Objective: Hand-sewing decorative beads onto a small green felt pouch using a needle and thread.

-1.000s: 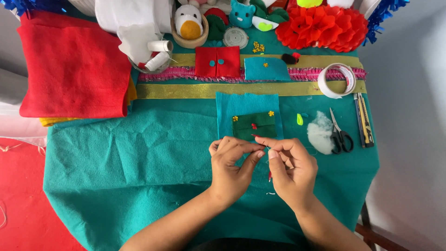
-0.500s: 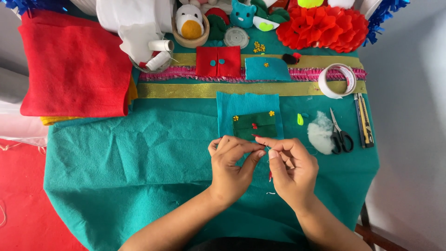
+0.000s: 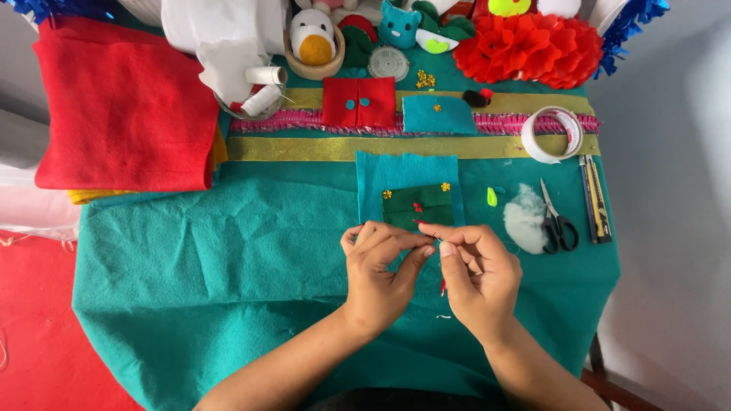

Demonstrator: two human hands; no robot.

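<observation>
Hands unmoved since a second ago. My left hand [image 3: 381,270] and right hand [image 3: 476,270] pinch red thread [image 3: 442,286] together below the green felt patch [image 3: 419,205].

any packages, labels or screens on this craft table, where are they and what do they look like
No packages, signs or screens in view.
Tape roll: right of the gold ribbon; a white ring whose inner liner carries small red print.
Round tin: top centre, beside a teal cat toy; silver-grey disc with a pale label-like face, too small to make out.

teal tablecloth [image 3: 228,259]: matt felt | scissors [image 3: 558,221]: shiny metal blades
</observation>
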